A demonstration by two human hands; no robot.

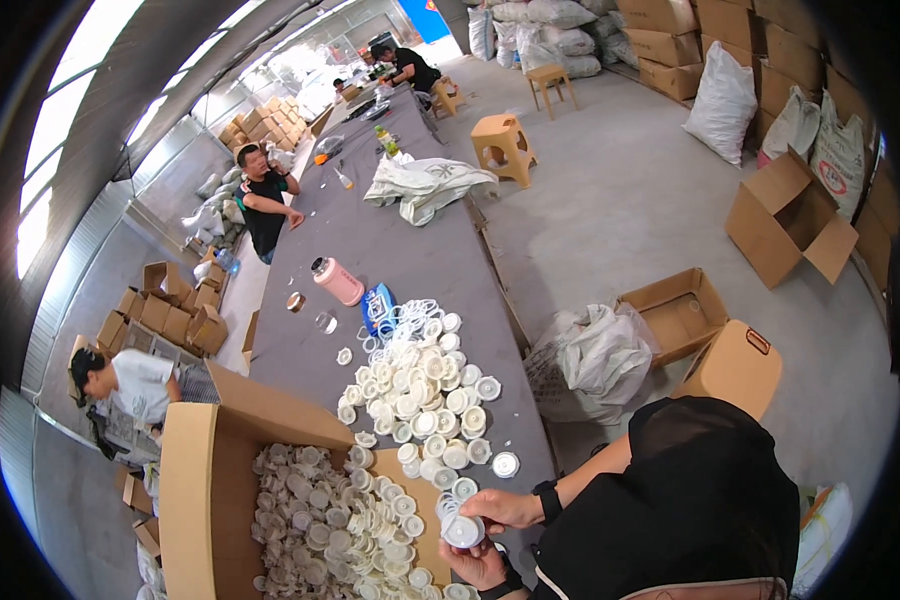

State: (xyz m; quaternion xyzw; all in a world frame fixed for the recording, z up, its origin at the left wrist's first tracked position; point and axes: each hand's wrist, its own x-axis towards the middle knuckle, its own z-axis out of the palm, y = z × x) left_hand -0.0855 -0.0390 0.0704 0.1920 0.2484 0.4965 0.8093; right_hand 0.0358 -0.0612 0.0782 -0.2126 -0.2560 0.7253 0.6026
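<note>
The head view shows the right hand (500, 508) and the left hand (482, 566), both wearing dark wristbands (547, 501), meeting at one white lid (462, 531); each grip is narrow and closed on its rim, the right from above in the picture, the left from below. The lid is held just over the edge of a heap of similar lids. Beside the hands, an open cardboard box (190, 500) is filled with many whitish pieces (315, 515), and more lie across its flap. Next along the grey surface (420, 260) spreads a loose pile of lids (425, 385), with thin white rings (420, 313) at its far end touching or close to a blue packet (378, 305). Near that packet are a pink bottle (339, 283), a brownish cap (296, 301) and a small clear cup (326, 322). On the floor to the right are a tan stool (732, 368), a crumpled whitish sack (602, 355) and an open carton (675, 318). To the left, a person in a white shirt (142, 385) bends near stacked boxes. Farther along, a white woven sack (428, 188) lies on the surface, and a person in a dark sleeveless top (265, 210) stands at its left edge. Beyond are a yellowish stool (503, 140) and another person in black (417, 70), seated at the far end.
</note>
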